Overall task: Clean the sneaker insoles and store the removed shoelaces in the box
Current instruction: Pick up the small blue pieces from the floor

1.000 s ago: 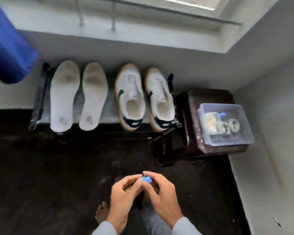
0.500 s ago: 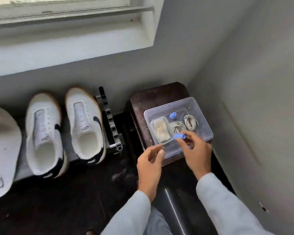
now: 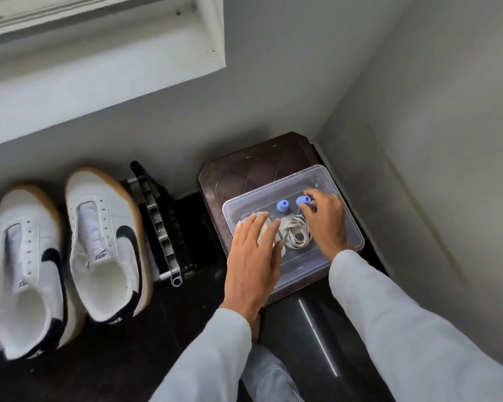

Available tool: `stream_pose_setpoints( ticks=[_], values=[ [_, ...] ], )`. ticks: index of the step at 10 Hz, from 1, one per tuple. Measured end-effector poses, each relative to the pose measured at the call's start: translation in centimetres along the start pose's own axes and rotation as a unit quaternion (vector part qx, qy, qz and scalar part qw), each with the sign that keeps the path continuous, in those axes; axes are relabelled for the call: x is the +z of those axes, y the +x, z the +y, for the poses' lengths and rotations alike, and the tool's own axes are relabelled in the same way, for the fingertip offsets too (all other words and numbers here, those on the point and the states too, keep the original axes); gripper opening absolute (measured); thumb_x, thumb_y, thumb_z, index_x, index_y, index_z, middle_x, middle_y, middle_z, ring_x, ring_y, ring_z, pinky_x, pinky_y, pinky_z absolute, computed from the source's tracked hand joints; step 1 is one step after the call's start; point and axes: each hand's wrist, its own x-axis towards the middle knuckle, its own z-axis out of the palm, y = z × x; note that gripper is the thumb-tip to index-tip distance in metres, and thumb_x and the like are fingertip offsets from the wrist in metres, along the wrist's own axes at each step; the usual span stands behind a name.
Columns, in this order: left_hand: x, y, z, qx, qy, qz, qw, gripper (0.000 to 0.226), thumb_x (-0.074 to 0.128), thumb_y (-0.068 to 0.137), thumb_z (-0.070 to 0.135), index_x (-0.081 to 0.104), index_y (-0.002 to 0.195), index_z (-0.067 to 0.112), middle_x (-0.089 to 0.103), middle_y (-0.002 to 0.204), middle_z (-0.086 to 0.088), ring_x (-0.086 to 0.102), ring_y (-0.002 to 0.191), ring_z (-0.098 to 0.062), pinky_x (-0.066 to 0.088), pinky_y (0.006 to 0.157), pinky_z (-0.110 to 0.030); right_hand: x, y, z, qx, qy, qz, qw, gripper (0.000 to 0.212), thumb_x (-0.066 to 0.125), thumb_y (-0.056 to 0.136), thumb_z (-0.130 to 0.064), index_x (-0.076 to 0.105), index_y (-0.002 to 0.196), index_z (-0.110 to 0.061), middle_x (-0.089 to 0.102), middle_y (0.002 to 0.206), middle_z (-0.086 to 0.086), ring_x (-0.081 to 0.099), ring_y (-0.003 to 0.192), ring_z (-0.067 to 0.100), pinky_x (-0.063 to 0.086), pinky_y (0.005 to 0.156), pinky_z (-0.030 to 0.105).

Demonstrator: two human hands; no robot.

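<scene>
A person crouches over a clear plastic box (image 3: 302, 274) on a small dark table (image 3: 250, 166) in the corner of the room. A second ago both hands held a small blue piece in front of the body. Now the right hand (image 3: 324, 224) has carried it into the far side of the box, fingertips pinching the blue piece (image 3: 302, 200) just beside its twin (image 3: 283, 205). The left hand (image 3: 253, 256) has moved in too and lies flat, fingers straight, on a pale pad (image 3: 263, 227) in the box's near left. The coiled shoelaces (image 3: 296, 235) sit in the box between the two hands. Left of the table, the two sneakers (image 3: 105, 242) stand laceless on a rack. The storing looks nearly finished; I cannot see the insoles from here.
</scene>
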Motion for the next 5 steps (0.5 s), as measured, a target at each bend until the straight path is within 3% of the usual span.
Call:
stream_pose_setpoints(
  ticks=[3, 4, 5],
  values=[
    [-0.3, -1.3, -1.2, -0.027, -0.036, -0.019, 0.999, 0.038, 0.051, 0.103, 0.03, 0.055, 0.137, 0.016, 0.05, 0.147, -0.007, 0.044, 0.142, -0.025, 0.047, 0.112, -0.047, 1.0, 0.6, 0.0, -0.005, -0.054, -0.007, 0.999, 0.029, 0.069, 0.09, -0.018, 0.063, 0.117, -0.015, 0.069, 0.105, 0.011, 0.055, 0.101, 0.025, 0.052, 0.07, 0.036],
    [-1.4, -2.1, -1.4, -0.045, -0.041, -0.012, 0.998, 0.041, 0.046, 0.105, 0.033, 0.05, 0.143, 0.017, 0.043, 0.155, -0.007, 0.033, 0.15, -0.026, 0.038, 0.119, -0.046, 1.0, 0.4, 0.1, -0.001, -0.051, -0.013, 0.999, 0.037, 0.071, 0.088, -0.021, 0.059, 0.122, -0.014, 0.065, 0.118, 0.008, 0.051, 0.109, 0.024, 0.051, 0.076, 0.035],
    [-3.0, -2.7, -2.0, -0.048, -0.021, 0.017, 0.998, 0.045, 0.049, 0.104, 0.032, 0.046, 0.148, 0.018, 0.039, 0.159, -0.008, 0.029, 0.152, -0.027, 0.027, 0.123, -0.045, 0.9, -1.5, -1.5, -0.021, 0.004, 0.024, 0.999, 0.032, 0.067, 0.091, -0.021, 0.06, 0.121, -0.013, 0.061, 0.124, 0.007, 0.049, 0.11, 0.021, 0.043, 0.079, 0.025]
  ],
)
